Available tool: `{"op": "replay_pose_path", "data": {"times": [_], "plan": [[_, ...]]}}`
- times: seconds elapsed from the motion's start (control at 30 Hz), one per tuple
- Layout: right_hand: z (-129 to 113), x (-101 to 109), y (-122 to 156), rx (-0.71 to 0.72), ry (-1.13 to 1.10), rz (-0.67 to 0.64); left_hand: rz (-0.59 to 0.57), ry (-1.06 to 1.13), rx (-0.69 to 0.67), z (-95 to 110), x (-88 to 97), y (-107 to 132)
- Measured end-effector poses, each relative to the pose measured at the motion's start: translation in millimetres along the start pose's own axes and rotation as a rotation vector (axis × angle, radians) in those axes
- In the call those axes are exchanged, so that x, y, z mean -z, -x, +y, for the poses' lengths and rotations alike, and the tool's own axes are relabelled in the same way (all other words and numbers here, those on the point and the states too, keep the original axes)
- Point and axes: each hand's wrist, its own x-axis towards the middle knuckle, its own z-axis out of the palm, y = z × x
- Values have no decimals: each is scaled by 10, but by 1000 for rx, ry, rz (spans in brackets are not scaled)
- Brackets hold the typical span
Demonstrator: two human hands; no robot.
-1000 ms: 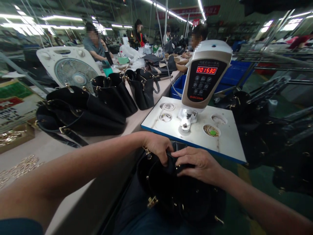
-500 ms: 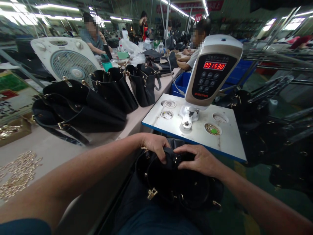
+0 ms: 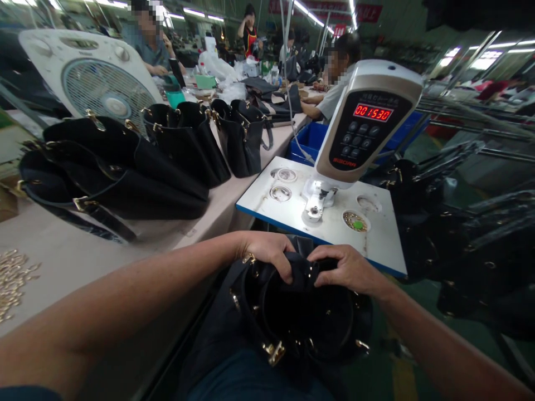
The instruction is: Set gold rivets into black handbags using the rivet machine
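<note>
A black handbag [image 3: 259,312] with gold hardware rests on my lap, its mouth facing up. My left hand [image 3: 271,253] grips the far rim, the thumb inside the opening and the fingers hidden behind. Just to its right, my right hand [image 3: 349,270] pinches the same rim between thumb and fingers, beside small gold fittings. Beyond the bag stands a white riveting machine [image 3: 368,122] with a red digital display reading 001530. Its lower post [image 3: 312,211] rises from a white worktop [image 3: 267,209] that has round cups sunk into it.
Several finished-looking black handbags [image 3: 167,195] line the table at left, near a white box fan [image 3: 112,94]. Gold hardware pieces [image 3: 14,278] lie loose at the left edge. Blue bins [image 3: 307,139] sit behind the worktop. More black bags hang at right. Other people sit farther back.
The handbag's mouth looks rounder and more open, and its near gold clasp has shifted right and down. Both hands keep hold of the rim. My view has turned slightly.
</note>
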Motion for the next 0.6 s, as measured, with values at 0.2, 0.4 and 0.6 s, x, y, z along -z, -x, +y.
{"op": "replay_pose_path", "data": {"times": [0.2, 0.4, 0.6], "plan": [[44, 27, 78, 27, -46, 0, 25, 23, -11, 59, -107, -49], [94, 46, 144, 81, -4, 11, 53, -31, -48, 87, -230, -18], [96, 41, 185, 118, 33, 25, 82, -103, -61, 153, -315, 33]]}}
